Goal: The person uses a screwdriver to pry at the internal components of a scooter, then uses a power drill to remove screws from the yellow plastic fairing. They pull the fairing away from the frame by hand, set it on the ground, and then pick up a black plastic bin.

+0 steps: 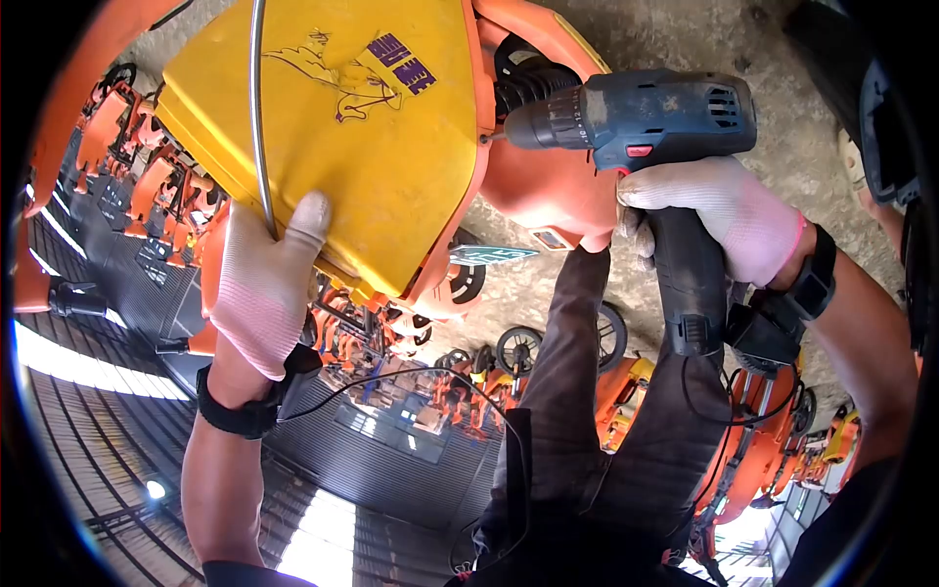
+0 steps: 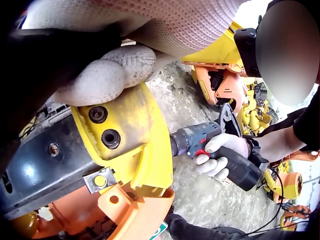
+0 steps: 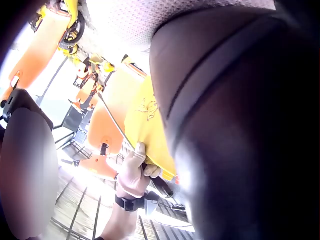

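My left hand (image 1: 269, 279) curls round the dark handle (image 3: 162, 187) of a long thin metal rod (image 1: 257, 108), at the edge of a yellow plastic basket (image 1: 391, 186). Its thumb lies along the yellow surface. My right hand (image 1: 709, 210) grips a blue-and-black cordless drill (image 1: 670, 112), index finger at the red trigger. The drill's chuck (image 1: 533, 122) points left, its bit tip right at the seam between the basket and an orange body panel (image 1: 548, 196). In the left wrist view, two dark round holes (image 2: 111, 139) show on the yellow part. Both hands wear white-and-pink knit gloves.
Many orange scooters (image 1: 147, 191) stand in rows behind. A green plate (image 1: 492, 254) sticks out beneath the orange panel. Loose camera cables (image 1: 430, 372) run from the wrists. Another person (image 2: 280, 135) stands beyond the drill in the left wrist view. The floor is rough concrete (image 1: 665, 34).
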The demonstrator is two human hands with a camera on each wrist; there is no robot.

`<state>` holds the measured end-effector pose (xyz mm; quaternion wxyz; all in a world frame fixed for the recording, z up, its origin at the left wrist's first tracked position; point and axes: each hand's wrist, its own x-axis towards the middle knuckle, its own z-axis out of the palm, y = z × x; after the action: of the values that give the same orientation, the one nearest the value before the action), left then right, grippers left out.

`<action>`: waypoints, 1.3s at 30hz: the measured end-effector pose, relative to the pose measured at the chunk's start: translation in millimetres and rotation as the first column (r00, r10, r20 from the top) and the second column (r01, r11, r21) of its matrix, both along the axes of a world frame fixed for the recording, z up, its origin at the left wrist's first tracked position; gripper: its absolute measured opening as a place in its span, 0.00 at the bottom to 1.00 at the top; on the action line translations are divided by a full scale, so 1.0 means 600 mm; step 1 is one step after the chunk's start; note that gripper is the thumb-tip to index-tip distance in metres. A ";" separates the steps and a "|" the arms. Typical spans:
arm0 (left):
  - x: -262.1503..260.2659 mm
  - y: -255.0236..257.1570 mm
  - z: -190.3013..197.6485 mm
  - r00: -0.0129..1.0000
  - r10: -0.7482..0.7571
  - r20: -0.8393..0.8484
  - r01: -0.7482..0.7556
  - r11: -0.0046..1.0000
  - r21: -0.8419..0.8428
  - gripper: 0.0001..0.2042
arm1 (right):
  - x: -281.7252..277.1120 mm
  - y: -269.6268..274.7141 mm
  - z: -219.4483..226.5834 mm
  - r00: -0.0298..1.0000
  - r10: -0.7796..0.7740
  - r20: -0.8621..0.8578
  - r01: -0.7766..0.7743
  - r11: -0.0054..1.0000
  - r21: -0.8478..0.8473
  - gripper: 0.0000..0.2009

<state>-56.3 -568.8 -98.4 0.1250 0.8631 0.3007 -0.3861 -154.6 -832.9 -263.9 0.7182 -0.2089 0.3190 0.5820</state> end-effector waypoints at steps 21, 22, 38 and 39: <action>-0.005 0.017 -0.001 0.994 -0.110 -0.015 0.110 0.993 0.051 0.18 | 0.018 -0.011 -0.011 0.997 0.064 0.051 -0.065 0.998 0.016 0.09; -0.005 0.018 -0.001 0.994 -0.109 -0.015 0.109 0.993 0.052 0.18 | 0.018 -0.011 -0.011 0.997 0.063 0.054 -0.063 0.998 -0.003 0.10; -0.003 0.014 0.000 0.997 -0.071 -0.028 0.073 0.996 0.051 0.20 | 0.013 -0.017 -0.022 0.997 0.050 0.063 -0.044 0.995 -0.084 0.09; -0.002 0.015 0.001 0.995 -0.089 -0.046 0.092 0.993 0.070 0.19 | 0.011 -0.020 -0.023 0.997 0.050 0.063 -0.044 0.995 -0.084 0.09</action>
<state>-57.7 -559.9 -97.8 0.0696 0.8714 0.2775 -0.3985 -147.8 -844.8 -277.7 0.7050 -0.2649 0.3142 0.5779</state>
